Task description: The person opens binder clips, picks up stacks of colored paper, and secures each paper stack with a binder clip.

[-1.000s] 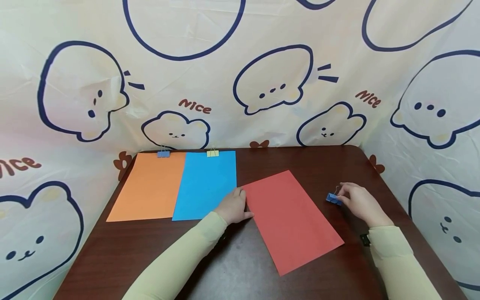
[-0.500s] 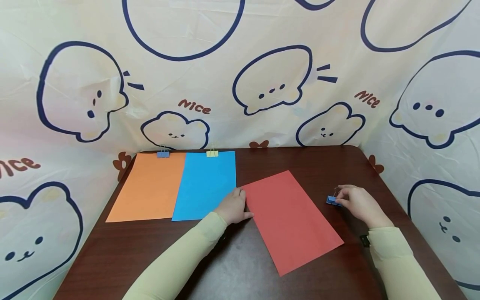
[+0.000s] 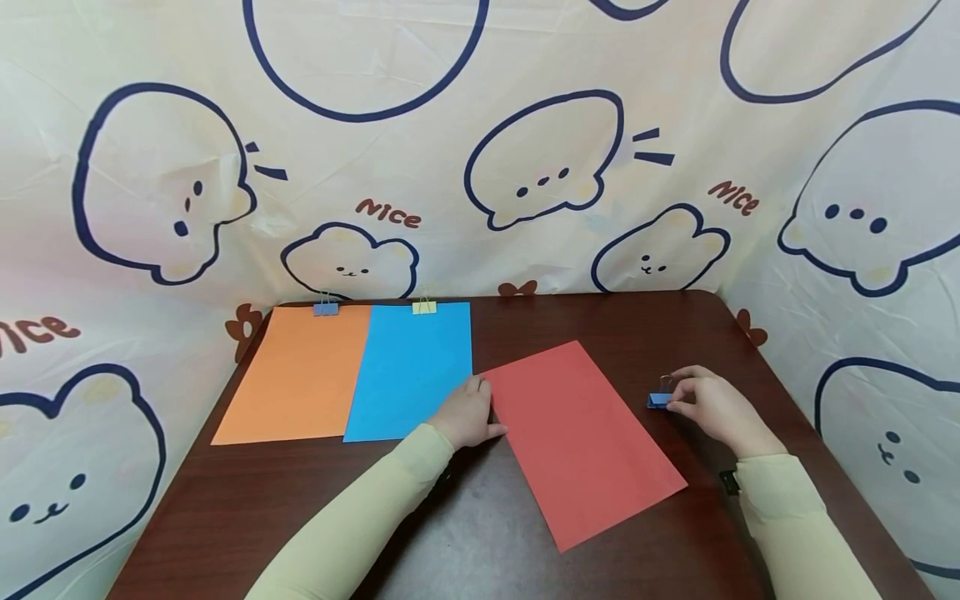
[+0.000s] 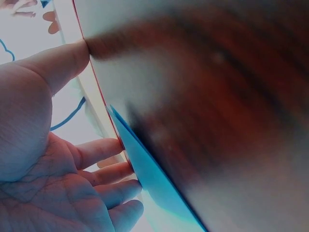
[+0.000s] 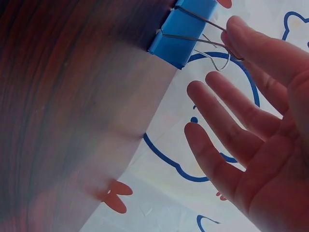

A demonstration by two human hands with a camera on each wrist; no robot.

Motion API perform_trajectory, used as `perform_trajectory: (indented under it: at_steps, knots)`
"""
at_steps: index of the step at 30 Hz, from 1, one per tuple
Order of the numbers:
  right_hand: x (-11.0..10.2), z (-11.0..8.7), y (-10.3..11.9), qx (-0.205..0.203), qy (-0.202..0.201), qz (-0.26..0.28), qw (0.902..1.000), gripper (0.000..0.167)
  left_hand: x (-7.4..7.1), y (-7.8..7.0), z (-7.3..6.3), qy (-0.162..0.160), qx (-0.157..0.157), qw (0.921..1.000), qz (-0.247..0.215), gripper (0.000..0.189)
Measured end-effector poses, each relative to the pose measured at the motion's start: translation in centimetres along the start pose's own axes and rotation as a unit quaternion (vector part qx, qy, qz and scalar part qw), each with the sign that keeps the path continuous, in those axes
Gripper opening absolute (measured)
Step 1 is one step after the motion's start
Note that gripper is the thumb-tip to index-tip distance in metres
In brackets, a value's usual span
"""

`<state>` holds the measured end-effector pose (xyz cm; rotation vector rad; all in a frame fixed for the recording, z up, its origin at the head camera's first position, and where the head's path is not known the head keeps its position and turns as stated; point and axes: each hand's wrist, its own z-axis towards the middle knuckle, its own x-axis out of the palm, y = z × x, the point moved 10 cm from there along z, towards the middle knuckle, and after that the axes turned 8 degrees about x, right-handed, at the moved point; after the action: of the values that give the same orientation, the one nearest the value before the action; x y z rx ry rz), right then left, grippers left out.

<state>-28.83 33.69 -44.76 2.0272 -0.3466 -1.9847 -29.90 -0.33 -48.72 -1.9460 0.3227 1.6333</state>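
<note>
A red sheet of paper [image 3: 588, 450] lies slantwise on the dark table. My left hand [image 3: 465, 414] rests at its left edge, thumb and fingertips touching the paper with the fingers fairly straight. Over on the right, my right hand [image 3: 716, 410] pinches a blue binder clip [image 3: 657, 401] with thumb and index finger. In the right wrist view the pinch is at the wire handle of the clip [image 5: 186, 34], whose blue body sits at the table surface; the other fingers [image 5: 212, 154] are spread and hold nothing.
An orange sheet [image 3: 296, 375] and a blue sheet [image 3: 412, 371] lie side by side at the back left. A blue clip [image 3: 326, 309] and a yellow clip [image 3: 424, 307] grip their top edges at the table's [image 3: 637, 312] far edge. A patterned curtain [image 3: 450, 167] stands behind.
The blue binder clip has turned and shifted slightly left in my right fingers. My left hand and the red sheet have stayed in place.
</note>
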Motion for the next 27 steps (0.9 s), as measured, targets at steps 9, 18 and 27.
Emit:
perform_trajectory:
  at_steps: [9, 18, 27]
  knots:
    - [0.62, 0.12, 0.43, -0.007, 0.013, 0.0, 0.9999, 0.012, -0.03, -0.05, -0.03, -0.001, 0.002, 1.0, -0.002, 0.069]
    - [0.68, 0.14, 0.58, -0.01, 0.01, 0.001, 0.9999, 0.01, 0.09, -0.01, -0.01, -0.001, 0.002, 1.0, 0.003, 0.069]
    - [0.62, -0.06, 0.64, -0.014, 0.013, 0.045, 0.9988, 0.06, 0.22, 0.11, 0.16, 0.0, 0.004, 1.0, 0.002, 0.069]
